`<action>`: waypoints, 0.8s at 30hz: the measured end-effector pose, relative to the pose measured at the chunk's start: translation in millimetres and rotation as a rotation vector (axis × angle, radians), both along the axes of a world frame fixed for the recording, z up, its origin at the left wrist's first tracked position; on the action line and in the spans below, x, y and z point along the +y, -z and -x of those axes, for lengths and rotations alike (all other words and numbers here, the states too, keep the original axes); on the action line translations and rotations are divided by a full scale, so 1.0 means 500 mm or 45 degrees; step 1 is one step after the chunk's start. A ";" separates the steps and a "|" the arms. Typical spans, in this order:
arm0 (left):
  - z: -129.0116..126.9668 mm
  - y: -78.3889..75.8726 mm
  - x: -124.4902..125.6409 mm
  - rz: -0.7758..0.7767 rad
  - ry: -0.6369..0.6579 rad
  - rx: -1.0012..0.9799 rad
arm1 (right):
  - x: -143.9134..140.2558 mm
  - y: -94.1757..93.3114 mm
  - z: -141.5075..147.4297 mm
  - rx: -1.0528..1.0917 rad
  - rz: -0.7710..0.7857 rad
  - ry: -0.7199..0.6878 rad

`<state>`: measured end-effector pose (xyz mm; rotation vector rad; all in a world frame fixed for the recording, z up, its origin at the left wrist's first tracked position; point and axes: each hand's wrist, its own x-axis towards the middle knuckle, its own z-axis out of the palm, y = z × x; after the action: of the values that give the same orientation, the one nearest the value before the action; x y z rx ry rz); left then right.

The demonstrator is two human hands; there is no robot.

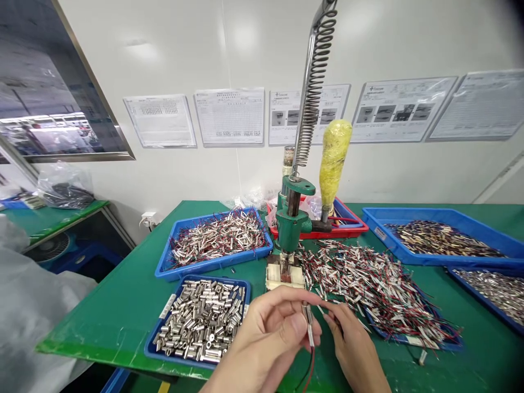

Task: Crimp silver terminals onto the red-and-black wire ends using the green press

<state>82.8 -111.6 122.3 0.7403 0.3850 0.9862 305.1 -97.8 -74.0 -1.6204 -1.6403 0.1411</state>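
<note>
My left hand (pixel 272 333) pinches a small silver metal cylinder with red and black wires (pixel 308 322) between thumb and fingers. The cylinder stands nearly upright, and its wires hang down below the hand. Close on its right is my right hand (pixel 354 338), fingers drawn together, the fingertips meeting the left index finger near the cylinder's top. What the right fingers hold, if anything, is hidden. Just behind both hands stands a green hand press (pixel 289 224) with a yellow-wrapped lever handle (pixel 334 158) and a pale block fixture (pixel 285 275) at its base.
Left of the hands lie a blue tray of metal sleeves (pixel 149 346) and a blue tray of wired parts (pixel 161 267). A heap of wired parts (pixel 368 278) spreads to the right. Farther right are a blue bin (pixel 376 218) and another tray (pixel 462 281). One loose piece (pixel 423 357) lies near the front.
</note>
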 end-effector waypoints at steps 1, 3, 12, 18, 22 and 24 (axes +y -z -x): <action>-0.001 0.002 0.001 0.013 0.018 -0.014 | 0.000 0.001 0.000 -0.002 0.007 0.004; -0.002 0.001 0.001 0.037 0.056 -0.048 | -0.001 0.002 0.000 -0.001 0.022 0.009; 0.005 -0.038 -0.006 0.079 -0.006 0.106 | -0.002 -0.011 0.005 -0.019 0.021 0.018; 0.006 -0.027 -0.005 -0.201 -0.040 0.323 | -0.004 -0.023 0.007 0.003 0.036 0.002; 0.003 -0.030 -0.015 -0.267 -0.008 0.416 | -0.001 -0.021 -0.005 0.025 0.061 -0.062; 0.002 -0.035 -0.022 -0.267 -0.006 0.466 | 0.000 -0.019 -0.010 0.037 0.058 -0.081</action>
<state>81.9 -122.8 139.9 1.1168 0.6066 0.9026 310.2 -97.9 -64.6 -1.5934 -1.6783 0.2346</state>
